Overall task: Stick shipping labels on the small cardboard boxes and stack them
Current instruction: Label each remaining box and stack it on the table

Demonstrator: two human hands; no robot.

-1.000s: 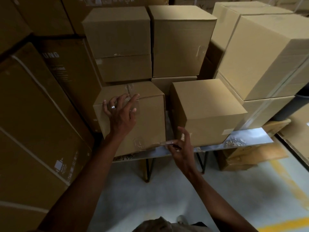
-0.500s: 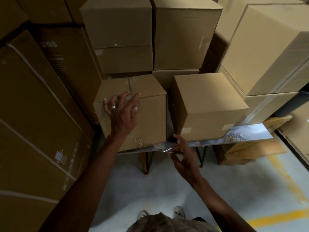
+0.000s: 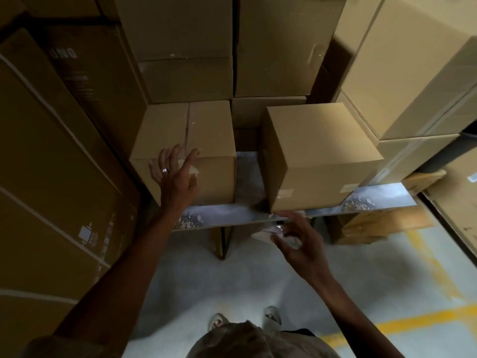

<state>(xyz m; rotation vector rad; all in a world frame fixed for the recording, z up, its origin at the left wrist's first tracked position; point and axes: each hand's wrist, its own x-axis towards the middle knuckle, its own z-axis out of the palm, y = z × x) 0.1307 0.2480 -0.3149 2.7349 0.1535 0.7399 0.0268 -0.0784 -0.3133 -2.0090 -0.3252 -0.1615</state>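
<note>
Since a second ago the left box (image 3: 184,151) sits further back on the metal table (image 3: 387,202), no longer overhanging its front edge, and the right hand (image 3: 299,244) has dropped below that edge at about 5 o'clock from the box. Left hand (image 3: 178,177) lies spread with straight fingers over the box's top front edge, a ring (image 3: 164,170) on one finger. Fingers of the right hand curl loosely around a clear, shiny strip (image 3: 280,228), though whether they truly pinch it is blurred and I cannot tell. At 3 o'clock from the left box, a gap apart, stands a second box (image 3: 317,151) with two small pale labels (image 3: 284,193) low on its front. Larger cartons (image 3: 413,73) are stacked behind and at both sides.
</note>
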